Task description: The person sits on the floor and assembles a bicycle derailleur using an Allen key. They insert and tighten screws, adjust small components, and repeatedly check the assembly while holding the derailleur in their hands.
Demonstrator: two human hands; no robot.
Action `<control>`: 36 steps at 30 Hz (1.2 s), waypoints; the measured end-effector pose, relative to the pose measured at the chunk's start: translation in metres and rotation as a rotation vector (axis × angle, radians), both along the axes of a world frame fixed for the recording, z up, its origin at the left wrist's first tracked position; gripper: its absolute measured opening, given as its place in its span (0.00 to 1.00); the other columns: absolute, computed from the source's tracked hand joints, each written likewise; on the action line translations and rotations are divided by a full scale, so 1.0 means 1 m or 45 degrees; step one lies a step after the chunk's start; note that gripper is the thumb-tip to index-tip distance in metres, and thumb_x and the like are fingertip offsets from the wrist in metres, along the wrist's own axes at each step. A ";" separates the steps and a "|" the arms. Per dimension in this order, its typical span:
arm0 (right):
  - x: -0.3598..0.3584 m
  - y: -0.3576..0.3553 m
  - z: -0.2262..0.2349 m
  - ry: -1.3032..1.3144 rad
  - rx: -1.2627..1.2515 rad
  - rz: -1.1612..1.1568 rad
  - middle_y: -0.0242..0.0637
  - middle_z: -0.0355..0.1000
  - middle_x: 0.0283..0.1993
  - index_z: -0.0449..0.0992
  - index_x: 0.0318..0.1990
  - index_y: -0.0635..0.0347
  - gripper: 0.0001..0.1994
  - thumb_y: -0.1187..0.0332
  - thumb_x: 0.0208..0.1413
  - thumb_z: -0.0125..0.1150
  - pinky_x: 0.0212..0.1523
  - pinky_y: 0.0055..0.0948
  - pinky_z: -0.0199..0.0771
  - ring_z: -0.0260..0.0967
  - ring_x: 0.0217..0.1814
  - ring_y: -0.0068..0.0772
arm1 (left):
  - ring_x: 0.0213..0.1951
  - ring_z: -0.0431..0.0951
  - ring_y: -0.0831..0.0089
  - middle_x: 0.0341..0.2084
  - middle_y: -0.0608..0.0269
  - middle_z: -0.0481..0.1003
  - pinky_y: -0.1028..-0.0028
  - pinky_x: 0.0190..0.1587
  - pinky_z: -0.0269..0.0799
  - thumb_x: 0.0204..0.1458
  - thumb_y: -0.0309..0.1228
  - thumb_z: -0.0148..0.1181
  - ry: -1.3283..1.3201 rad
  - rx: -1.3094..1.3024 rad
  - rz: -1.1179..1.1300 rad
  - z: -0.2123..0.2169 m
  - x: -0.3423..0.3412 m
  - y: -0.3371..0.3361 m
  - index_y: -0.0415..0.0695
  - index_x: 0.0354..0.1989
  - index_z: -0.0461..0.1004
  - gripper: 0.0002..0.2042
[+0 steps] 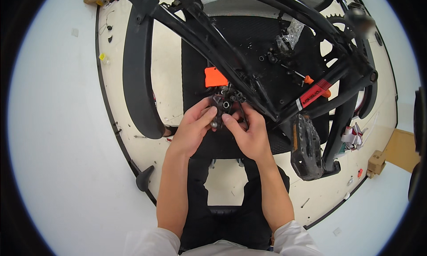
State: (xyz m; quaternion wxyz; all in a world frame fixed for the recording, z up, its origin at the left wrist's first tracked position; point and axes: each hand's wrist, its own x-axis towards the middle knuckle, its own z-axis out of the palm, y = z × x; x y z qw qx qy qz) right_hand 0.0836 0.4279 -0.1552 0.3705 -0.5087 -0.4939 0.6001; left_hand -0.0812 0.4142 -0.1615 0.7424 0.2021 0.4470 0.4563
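Both my hands are closed around a small black metal bicycle part (218,105) above the seat of a black chair. A pale round ring shows on its face. My left hand (195,122) grips its left side, thumb on top. From the right, my right hand (250,130) presses its thumb against the lower edge, and a thin dark bar runs beside its fingers. Fingers hide much of the part, so its exact kind is unclear. Just beyond lies a flat orange piece (216,77), near the tubes of a black bicycle frame (229,71).
The frame rests across the chair seat (249,36), with its pedal (307,151) at the right and a toothed chainring (336,22) behind. An orange-handled screwdriver (308,80), small loose parts (270,56) and a clear plastic bag (291,33) lie on the seat. Chair armrest (138,78) stands left.
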 end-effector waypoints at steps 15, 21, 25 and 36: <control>0.012 0.003 0.016 0.882 -0.370 0.487 0.38 0.75 0.36 0.63 0.54 0.64 0.21 0.76 0.53 0.60 0.22 0.13 0.60 0.72 0.29 0.17 | 0.53 0.69 0.51 0.45 0.50 0.72 0.58 0.57 0.63 0.55 0.27 0.55 1.832 1.180 0.105 -0.031 0.014 0.078 0.37 0.46 0.76 0.12; 0.010 0.000 0.012 0.603 -0.359 0.838 0.31 0.74 0.39 0.63 0.54 0.67 0.27 0.75 0.48 0.70 0.25 0.10 0.55 0.58 0.28 0.04 | 0.63 0.61 0.46 0.61 0.46 0.64 0.55 0.64 0.55 0.59 0.37 0.53 2.194 1.217 -0.158 -0.040 0.028 0.137 0.45 0.60 0.70 0.21; 0.021 0.012 0.018 0.550 -0.338 0.799 0.26 0.73 0.38 0.67 0.54 0.65 0.29 0.72 0.45 0.73 0.27 0.10 0.55 0.55 0.28 0.06 | 0.62 0.64 0.48 0.59 0.44 0.66 0.60 0.63 0.61 0.56 0.27 0.56 1.933 1.054 0.035 -0.029 0.033 0.081 0.39 0.53 0.74 0.16; 0.025 -0.016 0.019 0.912 0.125 1.709 0.37 0.74 0.36 0.72 0.45 0.67 0.25 0.66 0.39 0.72 0.37 0.25 0.72 0.72 0.36 0.27 | 0.34 0.76 0.57 0.31 0.55 0.74 0.65 0.35 0.73 0.34 0.15 0.62 1.866 1.930 -0.248 0.102 0.057 0.041 0.35 0.38 0.78 0.17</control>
